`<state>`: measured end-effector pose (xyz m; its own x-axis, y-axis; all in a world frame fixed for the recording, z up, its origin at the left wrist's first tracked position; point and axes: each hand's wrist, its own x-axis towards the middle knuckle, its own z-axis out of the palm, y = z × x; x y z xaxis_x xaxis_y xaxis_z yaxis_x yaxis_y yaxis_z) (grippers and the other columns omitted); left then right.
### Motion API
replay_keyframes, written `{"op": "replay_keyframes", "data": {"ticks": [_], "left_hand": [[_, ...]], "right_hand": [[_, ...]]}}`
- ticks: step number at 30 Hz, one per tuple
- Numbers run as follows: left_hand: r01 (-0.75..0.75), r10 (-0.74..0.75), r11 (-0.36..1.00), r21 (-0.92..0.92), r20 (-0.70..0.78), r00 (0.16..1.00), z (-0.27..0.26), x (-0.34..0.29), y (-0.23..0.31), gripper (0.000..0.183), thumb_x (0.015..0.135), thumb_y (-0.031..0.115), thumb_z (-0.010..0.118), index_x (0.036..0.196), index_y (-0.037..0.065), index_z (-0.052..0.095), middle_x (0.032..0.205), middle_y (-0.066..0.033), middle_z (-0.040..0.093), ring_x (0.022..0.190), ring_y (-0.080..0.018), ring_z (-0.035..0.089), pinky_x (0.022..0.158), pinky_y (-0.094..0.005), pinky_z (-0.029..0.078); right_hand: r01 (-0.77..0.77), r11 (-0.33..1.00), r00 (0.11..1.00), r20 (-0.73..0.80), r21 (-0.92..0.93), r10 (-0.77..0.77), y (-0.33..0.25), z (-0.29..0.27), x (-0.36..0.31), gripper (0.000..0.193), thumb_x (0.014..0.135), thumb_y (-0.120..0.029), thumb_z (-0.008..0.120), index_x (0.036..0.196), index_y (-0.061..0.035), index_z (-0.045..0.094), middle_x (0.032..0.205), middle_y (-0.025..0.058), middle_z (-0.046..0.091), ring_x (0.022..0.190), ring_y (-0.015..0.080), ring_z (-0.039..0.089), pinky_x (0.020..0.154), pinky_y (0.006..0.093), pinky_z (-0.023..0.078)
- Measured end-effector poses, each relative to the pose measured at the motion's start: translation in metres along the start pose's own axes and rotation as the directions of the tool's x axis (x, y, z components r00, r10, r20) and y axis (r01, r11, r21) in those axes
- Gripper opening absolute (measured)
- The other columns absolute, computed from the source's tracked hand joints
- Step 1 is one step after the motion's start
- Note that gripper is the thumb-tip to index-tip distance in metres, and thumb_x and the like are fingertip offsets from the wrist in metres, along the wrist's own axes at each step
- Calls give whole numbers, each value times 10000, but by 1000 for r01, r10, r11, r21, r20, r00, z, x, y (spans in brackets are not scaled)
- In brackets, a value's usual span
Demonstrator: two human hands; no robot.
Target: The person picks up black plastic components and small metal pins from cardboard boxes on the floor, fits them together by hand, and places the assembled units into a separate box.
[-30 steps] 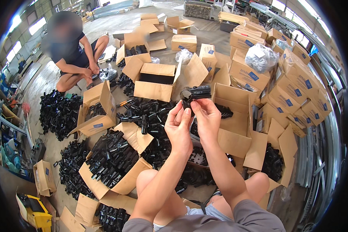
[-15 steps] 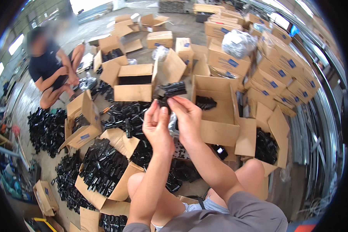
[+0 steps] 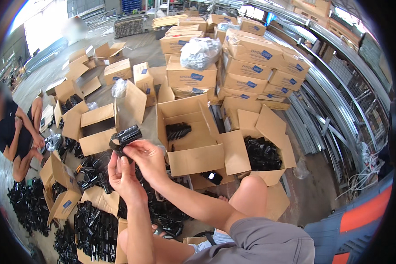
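Observation:
My right hand [image 3: 148,159] pinches a glossy black plastic part [image 3: 128,134] with a short blocky body and a curved, ring-like end at its left. My left hand [image 3: 126,175] is closed just below it, thumb and fingertips pressed to the part's lower side. Whether a smaller piece sits between the left fingertips is hidden. Beyond the hands, to the right, a large open carton [image 3: 193,154] holds a small row of similar black parts [image 3: 177,130]. Loose black parts [image 3: 94,174] lie on the floor to the left of my hands.
An open carton full of black parts [image 3: 263,154] stands at right, near my knee. Closed cartons [image 3: 246,70] are stacked behind, with a plastic bag [image 3: 200,53] on top. Metal profiles [image 3: 303,121] lie at far right. Another person [image 3: 9,127] crouches at far left.
The view has swung to the right, so the cartons and the other person appear farther left. Both hands stay together on the black part.

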<state>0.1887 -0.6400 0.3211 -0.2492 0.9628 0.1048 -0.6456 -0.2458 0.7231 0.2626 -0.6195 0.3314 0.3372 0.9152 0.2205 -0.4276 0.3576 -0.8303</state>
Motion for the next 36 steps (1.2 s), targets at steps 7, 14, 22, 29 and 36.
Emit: {"op": "replay_keyframes", "data": {"ticks": [7, 14, 22, 29, 36], "left_hand": [[52, -54, 998, 37, 55, 997, 14, -14, -6, 400, 999, 23, 640, 1385, -6, 540, 1294, -138, 673, 1146, -188, 673, 994, -321, 562], [159, -228, 924, 347, 167, 959, 5, -39, -23, 371, 982, -7, 657, 1346, -23, 586, 1250, -139, 690, 1127, -174, 662, 1007, -297, 508], [-101, -539, 429, 898, 344, 768, 13, -86, -7, 607, 910, 56, 754, 1479, 74, 547, 1388, -214, 630, 1318, -263, 592, 1040, -375, 504], [-51, -421, 544, 837, 325, 847, -26, -73, 6, 510, 917, 21, 729, 1409, 32, 598, 1293, -189, 690, 1234, -239, 651, 1020, -370, 523], [39, -351, 558, 829, 192, 917, -46, -55, 23, 229, 1030, 168, 643, 1044, -46, 724, 799, -62, 746, 750, -94, 708, 683, -224, 547]], "right_hand": [[12, 1000, 999, -40, 17, -11, -4, -23, 3, 126, 916, -30, 768, 1000, 23, 689, 993, 71, 740, 914, 116, 691, 850, 263, 552], [-122, 991, 993, 13, 60, 121, -7, -78, -24, 299, 964, -220, 753, 1178, -43, 643, 1103, 21, 701, 1036, 100, 633, 913, 299, 510], [-201, 723, 595, -504, 661, 626, -4, -256, -76, 265, 963, -311, 740, 1034, -89, 614, 898, 85, 672, 764, 204, 683, 682, 364, 615], [-204, 967, 534, -811, 152, 240, -4, -412, -69, 650, 972, -582, 635, 1278, -16, 548, 1244, 145, 620, 1213, 247, 591, 1045, 449, 502], [-653, 755, 550, -726, -65, 414, 111, -319, -175, 272, 1051, -338, 583, 1018, -96, 702, 799, 28, 698, 668, 123, 673, 590, 267, 506]]}}
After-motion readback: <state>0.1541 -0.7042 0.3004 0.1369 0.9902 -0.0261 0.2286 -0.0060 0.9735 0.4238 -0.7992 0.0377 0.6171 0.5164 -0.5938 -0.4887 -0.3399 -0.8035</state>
